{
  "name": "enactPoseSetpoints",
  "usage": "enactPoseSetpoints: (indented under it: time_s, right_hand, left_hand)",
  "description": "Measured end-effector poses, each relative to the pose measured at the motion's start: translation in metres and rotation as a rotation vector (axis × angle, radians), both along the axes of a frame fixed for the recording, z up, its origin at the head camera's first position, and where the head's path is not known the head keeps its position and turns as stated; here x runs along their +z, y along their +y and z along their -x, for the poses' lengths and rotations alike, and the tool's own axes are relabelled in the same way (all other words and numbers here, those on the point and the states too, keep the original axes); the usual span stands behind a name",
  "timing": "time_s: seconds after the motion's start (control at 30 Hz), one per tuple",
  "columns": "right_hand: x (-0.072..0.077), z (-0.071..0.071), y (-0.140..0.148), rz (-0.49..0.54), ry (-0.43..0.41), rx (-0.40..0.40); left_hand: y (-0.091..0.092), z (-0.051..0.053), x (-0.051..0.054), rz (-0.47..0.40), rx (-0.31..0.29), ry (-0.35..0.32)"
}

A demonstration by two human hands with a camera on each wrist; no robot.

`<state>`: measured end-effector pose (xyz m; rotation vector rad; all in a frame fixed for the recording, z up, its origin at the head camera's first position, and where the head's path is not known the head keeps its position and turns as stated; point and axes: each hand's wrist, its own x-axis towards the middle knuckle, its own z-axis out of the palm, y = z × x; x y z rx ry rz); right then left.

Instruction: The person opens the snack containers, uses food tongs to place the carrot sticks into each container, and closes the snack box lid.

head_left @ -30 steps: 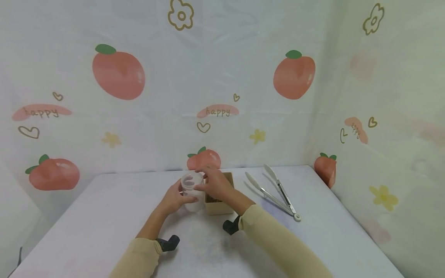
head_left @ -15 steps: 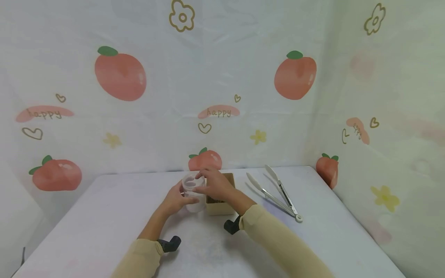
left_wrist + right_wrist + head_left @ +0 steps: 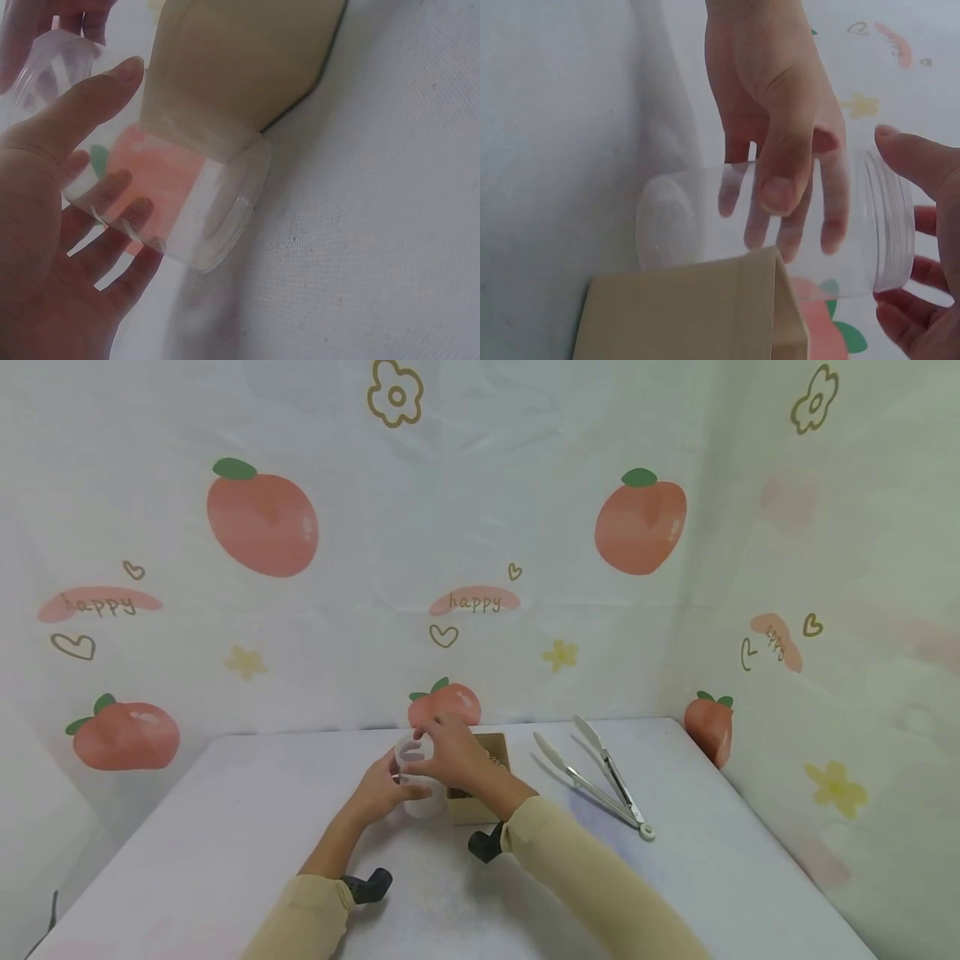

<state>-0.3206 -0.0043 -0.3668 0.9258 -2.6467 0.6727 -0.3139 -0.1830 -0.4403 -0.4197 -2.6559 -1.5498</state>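
Observation:
A clear plastic jar (image 3: pixel 425 800) stands upright on the white table, left of a beige box. My left hand (image 3: pixel 378 789) grips the jar's body, thumb on one side and fingers round the other, as the left wrist view shows. Over the top is my right hand (image 3: pixel 453 753), its thumb and fingers spread round the clear, ribbed lid (image 3: pixel 889 225). Through the jar wall (image 3: pixel 675 217) the left fingers show, and I see nothing inside it. The right hand partly hides the lid in the head view.
The open beige box (image 3: pixel 474 812) is close against the jar's right side, with thin brown things inside, partly covered by my right arm. Metal tongs (image 3: pixel 600 785) with pale tips lie spread at the right. A patterned cloth wall rises behind the table.
My right hand has shifted a little left and turned over the jar's top, and its forearm has swung left. The left hand keeps its hold on the jar.

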Motion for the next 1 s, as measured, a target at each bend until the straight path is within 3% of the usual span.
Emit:
enactPoseSetpoints:
  time_s: [0.23,0.27,0.47,0.5,0.7,0.83,1.0]
  right_hand:
    - [-0.003,0.004,0.009,0.043,-0.005,0.069]
    - [-0.004,0.004,0.01,0.054,-0.004,0.077]
    - [-0.005,0.005,0.019,0.125,-0.035,0.131]
    - [-0.005,0.005,0.02,0.128,-0.043,0.139]
    - [-0.005,0.003,0.02,0.107,-0.099,0.149]
    - [-0.004,0.001,0.014,0.048,-0.055,0.129]
    - [-0.004,-0.001,0.007,0.008,0.047,0.02]
  left_hand:
    - [0.0,0.001,-0.001,-0.015,-0.016,0.01]
    - [0.002,-0.002,0.004,-0.017,-0.022,0.013]
    - [0.002,-0.003,0.006,-0.026,-0.036,0.023]
    - [0.001,0.001,0.001,-0.029,-0.034,0.024]
    - [0.0,0.002,0.0,-0.022,-0.027,0.008]
    - [-0.001,0.0,0.001,-0.015,-0.017,-0.006]
    - [-0.002,0.001,0.0,-0.026,-0.028,-0.01]
